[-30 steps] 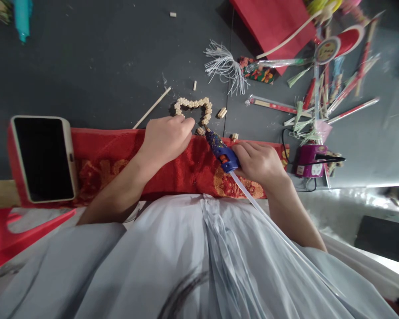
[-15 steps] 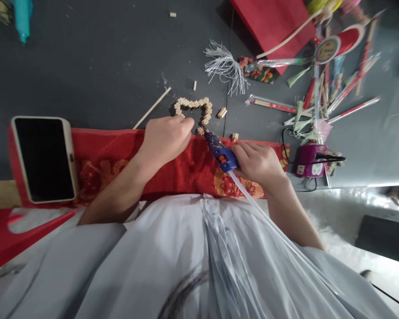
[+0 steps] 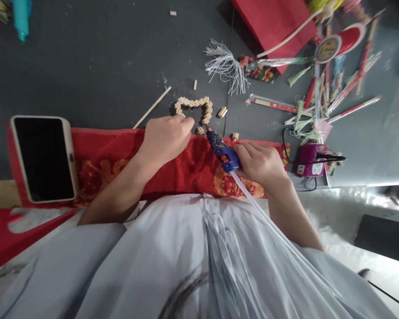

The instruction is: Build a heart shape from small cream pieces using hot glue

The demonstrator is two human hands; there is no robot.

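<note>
Touching left hand (image 3: 166, 137): bead heart (image 3: 194, 108)

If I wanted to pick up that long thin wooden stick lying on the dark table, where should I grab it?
Pinch the wooden stick near its far, upper end, from above. It lies flat and slanted on the table, and its near end runs close beside the left hand and the red cloth.

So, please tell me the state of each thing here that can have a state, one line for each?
Glue gun: gripped in the right hand, nozzle by the bead heart, clear stick loaded in the back.
Bead heart: flat on the dark table, outline unfinished at the near side.
Left hand: fingers curled, at the heart's near edge.
Phone: screen dark, face up.
Red bag: lying flat.
</note>
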